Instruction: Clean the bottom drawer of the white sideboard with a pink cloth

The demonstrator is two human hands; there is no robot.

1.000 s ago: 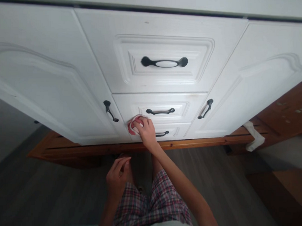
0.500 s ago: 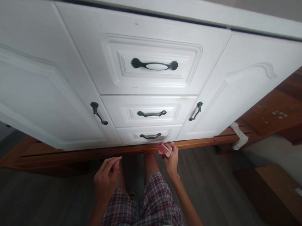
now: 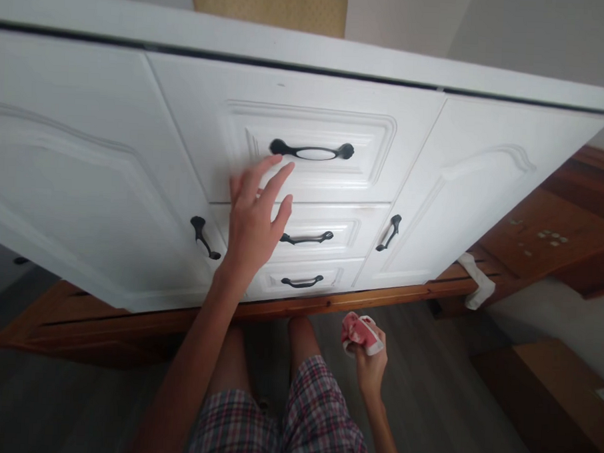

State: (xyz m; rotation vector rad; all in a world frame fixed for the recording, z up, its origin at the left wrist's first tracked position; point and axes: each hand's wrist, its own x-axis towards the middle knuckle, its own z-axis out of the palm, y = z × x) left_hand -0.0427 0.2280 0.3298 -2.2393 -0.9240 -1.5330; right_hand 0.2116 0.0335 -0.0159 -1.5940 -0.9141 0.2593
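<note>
Far left: a brown wooden frame (image 3: 32,325) runs along the lower edge of the white cabinet and on toward the right. Left door (image 3: 57,209) closed; its dark handle (image 3: 205,238) sits near the drawer column.

Left hand (image 3: 255,218): raised in front of the drawers, back of hand toward the camera. Fingers released and spread, holding nothing; tips just below the left end of the top drawer handle (image 3: 312,153). Contact with it: cannot tell. Above, beyond the cabinet's top edge, part of a yellowish panel (image 3: 271,8).

Center: middle drawer handle (image 3: 309,237), partly behind the thumb side of the left hand; bottom drawer handle (image 3: 302,281) fully visible. All three drawers closed. Plaid shorts (image 3: 318,414) below.

Right hand (image 3: 372,363): low, apart from the cabinet, fingers grasping a crumpled red-and-white cloth (image 3: 358,330) above the dark floor (image 3: 419,405).

Right: door handle (image 3: 388,233) on the closed right door (image 3: 464,187); white fabric strip (image 3: 478,282) draped over the frame; brown box (image 3: 550,391) on the floor.
</note>
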